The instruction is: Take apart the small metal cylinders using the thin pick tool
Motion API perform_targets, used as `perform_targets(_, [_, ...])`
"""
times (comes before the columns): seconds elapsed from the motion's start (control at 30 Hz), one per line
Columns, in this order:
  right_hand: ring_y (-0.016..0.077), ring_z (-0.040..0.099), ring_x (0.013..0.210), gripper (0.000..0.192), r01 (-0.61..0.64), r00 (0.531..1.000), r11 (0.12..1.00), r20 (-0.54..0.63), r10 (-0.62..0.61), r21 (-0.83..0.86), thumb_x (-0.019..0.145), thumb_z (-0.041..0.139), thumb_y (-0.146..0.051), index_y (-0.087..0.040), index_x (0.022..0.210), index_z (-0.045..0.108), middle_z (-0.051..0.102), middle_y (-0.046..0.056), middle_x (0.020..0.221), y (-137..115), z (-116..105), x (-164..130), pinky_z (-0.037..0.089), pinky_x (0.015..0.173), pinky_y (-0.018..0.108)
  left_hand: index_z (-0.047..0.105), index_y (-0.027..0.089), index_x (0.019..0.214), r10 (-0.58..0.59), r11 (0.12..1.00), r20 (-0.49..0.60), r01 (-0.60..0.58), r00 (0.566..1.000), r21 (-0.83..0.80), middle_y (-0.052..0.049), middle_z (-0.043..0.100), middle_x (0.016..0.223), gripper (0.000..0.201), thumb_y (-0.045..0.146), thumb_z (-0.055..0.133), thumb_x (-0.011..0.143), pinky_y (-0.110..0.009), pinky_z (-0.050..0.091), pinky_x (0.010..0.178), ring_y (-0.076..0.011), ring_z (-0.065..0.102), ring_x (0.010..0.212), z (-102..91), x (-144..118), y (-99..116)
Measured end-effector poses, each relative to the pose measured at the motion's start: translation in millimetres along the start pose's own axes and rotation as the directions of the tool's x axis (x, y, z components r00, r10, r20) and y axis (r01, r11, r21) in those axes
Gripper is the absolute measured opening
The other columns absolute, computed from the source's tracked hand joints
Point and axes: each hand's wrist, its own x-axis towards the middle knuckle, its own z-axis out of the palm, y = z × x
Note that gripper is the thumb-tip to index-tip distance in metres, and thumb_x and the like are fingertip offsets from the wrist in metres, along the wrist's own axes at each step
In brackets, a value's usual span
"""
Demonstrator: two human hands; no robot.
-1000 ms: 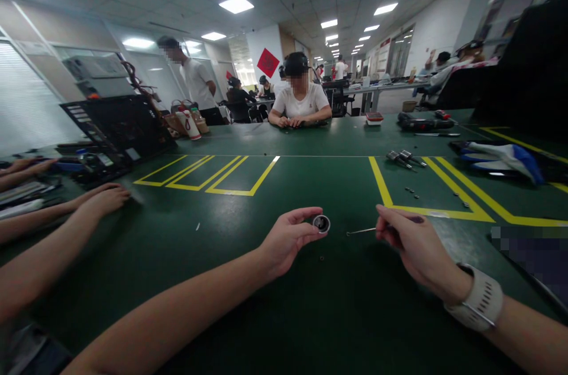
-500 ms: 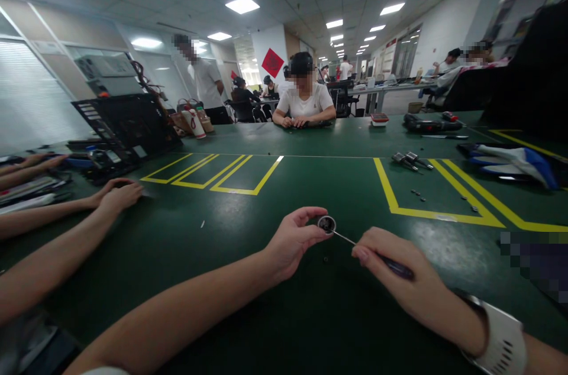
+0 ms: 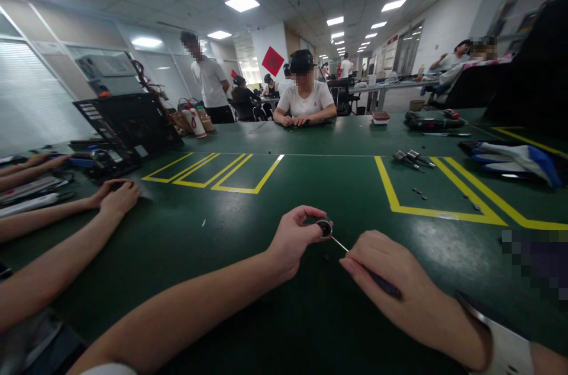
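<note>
Round metal part [image 3: 324,228], small and ring-like, sits pinched between the thumb and fingertips of the left hand [image 3: 293,240], lifted just above the green table [image 3: 231,233] with its open face turned toward the tool, seemingly for access. Right hand [image 3: 390,280] is closed around a slim precision screwdriver [image 3: 368,271], gripped low like a pen, probably for control; its thin shaft meets the part. A tiny dark screw [image 3: 326,257] lies on the table just below. Farther right, more screws [image 3: 418,190] and driver bits [image 3: 410,157] rest inside yellow floor-tape lines [image 3: 390,194]. Another person's hand [image 3: 118,197] rests flat at left.
</note>
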Motion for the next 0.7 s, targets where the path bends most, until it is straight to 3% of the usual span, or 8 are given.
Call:
perform_targets(0.5, [0.0151,0.046,0.067,0.022,0.054,0.999,0.994,0.003,-0.054,-0.095,0.091,0.042,-0.018,-0.017,0.072,0.053,0.055,0.002,0.071,-3.2,3.0,-0.6,0.036,0.061,0.029,0.059,0.013,0.086,0.022,1.0,0.037,-0.022,0.999,-0.001,-0.005,0.064,0.09,0.021,0.005,0.064,0.067,-0.031,0.053,0.076,-0.0186,0.065,0.086,-0.2,0.4,-1.7])
perform_targets(0.7, [0.0154,0.046,0.067,0.024,0.073,0.997,0.989,0.005,-0.073,-0.132,0.091,0.042,-0.018,-0.017,0.07,0.053,0.055,0.002,0.069,-3.9,4.3,-0.9,0.036,0.061,0.029,0.058,0.012,0.081,0.019,0.999,-0.021,-0.018,1.0,0.027,-0.005,0.066,0.079,0.02,0.0,0.06,0.065,-0.028,0.052,0.071,-0.017,0.066,0.08,4.3,0.3,0.1])
